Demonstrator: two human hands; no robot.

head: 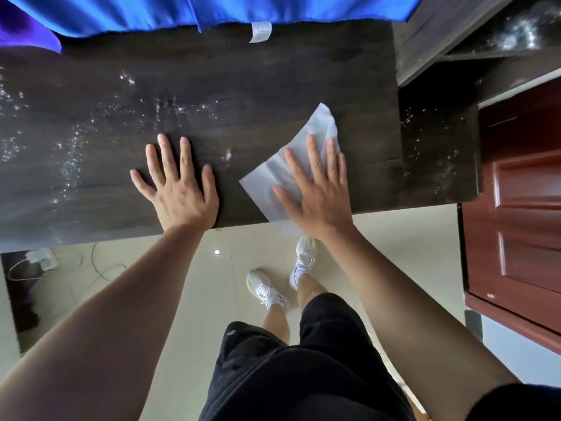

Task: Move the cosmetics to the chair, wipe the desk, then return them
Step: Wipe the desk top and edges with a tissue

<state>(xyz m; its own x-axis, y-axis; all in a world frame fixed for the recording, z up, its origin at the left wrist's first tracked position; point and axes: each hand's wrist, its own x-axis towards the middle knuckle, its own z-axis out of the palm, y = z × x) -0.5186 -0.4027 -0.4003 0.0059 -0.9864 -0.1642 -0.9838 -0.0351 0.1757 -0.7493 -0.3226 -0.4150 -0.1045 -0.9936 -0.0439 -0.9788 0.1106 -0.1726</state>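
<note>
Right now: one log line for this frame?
phase: wiping | right hand: flat on white paper wipe | left hand: flat on dark wooden desk | cosmetics: not in view

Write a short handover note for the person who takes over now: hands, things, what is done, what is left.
Left hand: open, flat on the desk near its front edge.
Right hand: open, straight fingers pressing the white wipe onto the desk's right part.
Cosmetics and chair: not in view; none on the visible desk top.
Done: desk cleared, wiping in progress.
Left: white specks lie on the left part; finish wiping, then return the cosmetics.
</note>
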